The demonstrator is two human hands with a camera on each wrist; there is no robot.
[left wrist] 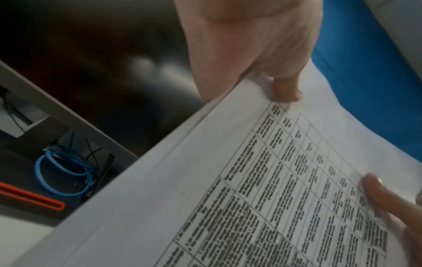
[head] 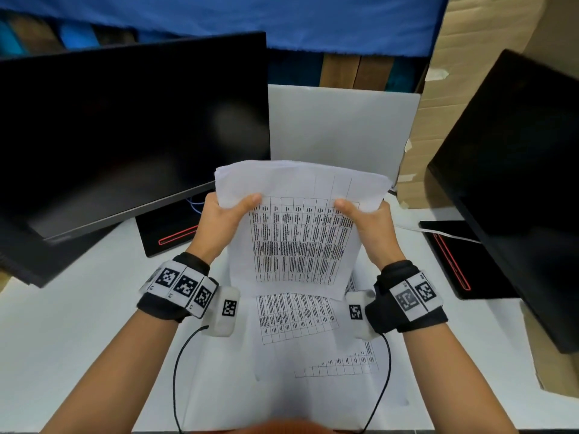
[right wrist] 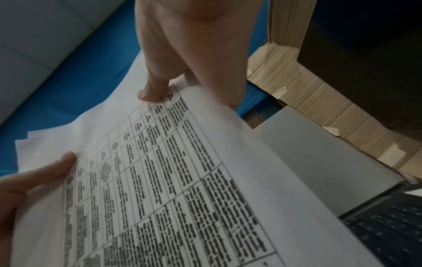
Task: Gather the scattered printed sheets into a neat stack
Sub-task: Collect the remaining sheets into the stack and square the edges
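Observation:
I hold a bundle of printed sheets (head: 297, 236) upright above the white desk, their lower edge close over the desk; the front sheet bears a dense table. My left hand (head: 224, 219) grips the bundle's left edge, thumb on the printed face. My right hand (head: 366, 220) grips the right edge the same way. The sheets' top corners are staggered. In the left wrist view the thumb (left wrist: 285, 90) presses the sheets (left wrist: 274, 180). In the right wrist view the thumb (right wrist: 153, 90) pinches the sheets (right wrist: 182, 180). More printed sheets (head: 297, 317) lie flat on the desk below the bundle.
A dark monitor (head: 125, 133) stands at the left and another (head: 517, 183) at the right, each on a black base with a red line. A grey board (head: 341, 126) leans at the back. Cardboard (head: 470, 42) fills the right rear. Blue cable loops (left wrist: 61, 173) lie under the left monitor.

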